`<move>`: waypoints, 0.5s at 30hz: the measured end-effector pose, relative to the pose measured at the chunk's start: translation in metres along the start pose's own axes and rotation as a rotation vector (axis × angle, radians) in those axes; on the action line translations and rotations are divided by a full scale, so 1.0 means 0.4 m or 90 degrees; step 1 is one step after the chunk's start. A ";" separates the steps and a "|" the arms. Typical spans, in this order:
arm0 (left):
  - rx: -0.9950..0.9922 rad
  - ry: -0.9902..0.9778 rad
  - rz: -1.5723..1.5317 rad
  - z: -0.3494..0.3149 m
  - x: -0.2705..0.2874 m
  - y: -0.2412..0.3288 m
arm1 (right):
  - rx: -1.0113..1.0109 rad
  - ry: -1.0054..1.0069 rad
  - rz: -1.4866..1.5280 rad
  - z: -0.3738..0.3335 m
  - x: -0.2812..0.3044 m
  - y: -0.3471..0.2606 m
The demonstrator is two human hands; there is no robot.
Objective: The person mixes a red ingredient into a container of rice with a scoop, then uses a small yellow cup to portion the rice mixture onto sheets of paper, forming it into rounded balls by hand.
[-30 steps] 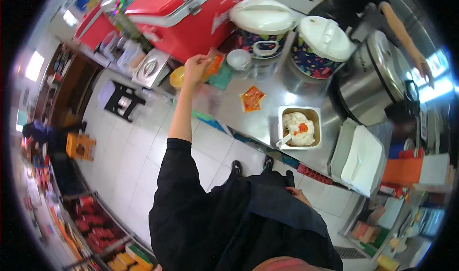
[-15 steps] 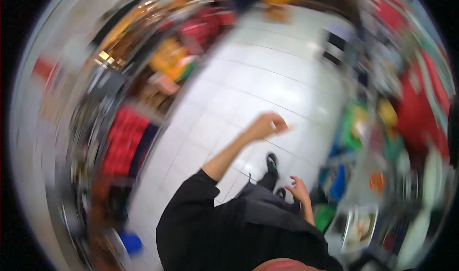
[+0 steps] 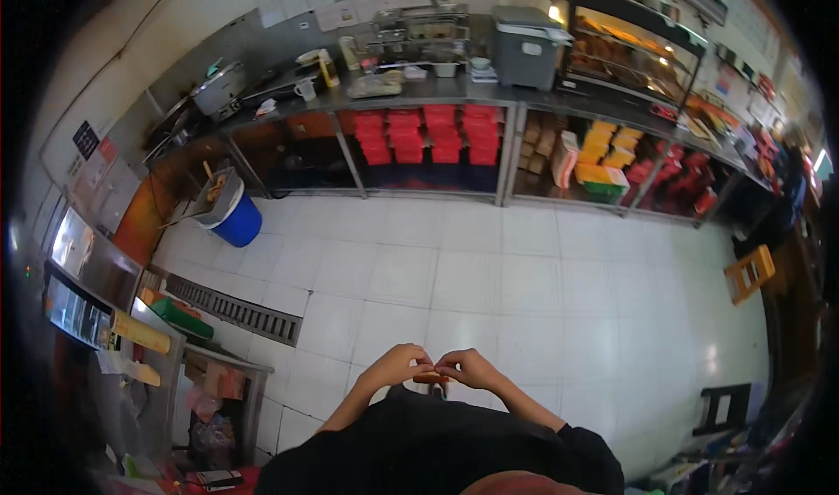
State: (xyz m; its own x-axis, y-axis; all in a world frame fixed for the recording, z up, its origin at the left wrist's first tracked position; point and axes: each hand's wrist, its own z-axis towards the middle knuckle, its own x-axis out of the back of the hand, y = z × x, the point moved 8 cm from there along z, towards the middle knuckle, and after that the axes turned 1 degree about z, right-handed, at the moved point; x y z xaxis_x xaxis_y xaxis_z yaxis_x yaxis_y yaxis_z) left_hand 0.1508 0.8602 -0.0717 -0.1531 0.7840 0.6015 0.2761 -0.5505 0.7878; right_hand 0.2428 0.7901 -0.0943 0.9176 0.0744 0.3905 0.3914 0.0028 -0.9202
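My left hand point(image 3: 400, 364) and my right hand point(image 3: 470, 369) meet in front of my body, over the tiled floor. Their fingers are curled and the fingertips press together. Whatever lies between them is too small to make out. Just below the fingertips shows a small orange-red thing point(image 3: 428, 378); I cannot tell whether the hands touch it. Part of a shoe point(image 3: 439, 391) is visible beneath.
Ahead runs a long steel counter point(image 3: 419, 98) with stacked red boxes point(image 3: 442, 135) underneath. A heated display case point(image 3: 629, 54) and a grey cooler point(image 3: 524, 49) stand on it. Left are a blue bin point(image 3: 238, 222) and a floor drain point(image 3: 232, 307). Right stands a yellow stool point(image 3: 749, 274).
My view has swung round from along the aisle to face the counter with the red boxes. My hands, apart before, have come together in front of me.
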 end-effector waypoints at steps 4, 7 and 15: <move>0.076 0.133 -0.050 0.005 0.240 -0.114 | 0.075 -0.078 -0.018 0.265 0.040 -0.058; 0.074 0.189 -0.018 0.056 0.363 -0.207 | 0.061 -0.057 -0.012 0.407 0.097 -0.054; -0.026 0.104 -0.074 0.485 0.535 -0.339 | -0.037 0.072 0.021 0.667 0.372 0.167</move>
State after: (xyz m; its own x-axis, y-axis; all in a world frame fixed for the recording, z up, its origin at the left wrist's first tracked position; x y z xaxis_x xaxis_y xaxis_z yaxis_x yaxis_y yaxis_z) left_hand 0.2648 1.1584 -0.0754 -0.3346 0.7874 0.5177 0.2102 -0.4732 0.8555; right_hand 0.3869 1.0673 -0.1049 0.9307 -0.0401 0.3635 0.3611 -0.0560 -0.9309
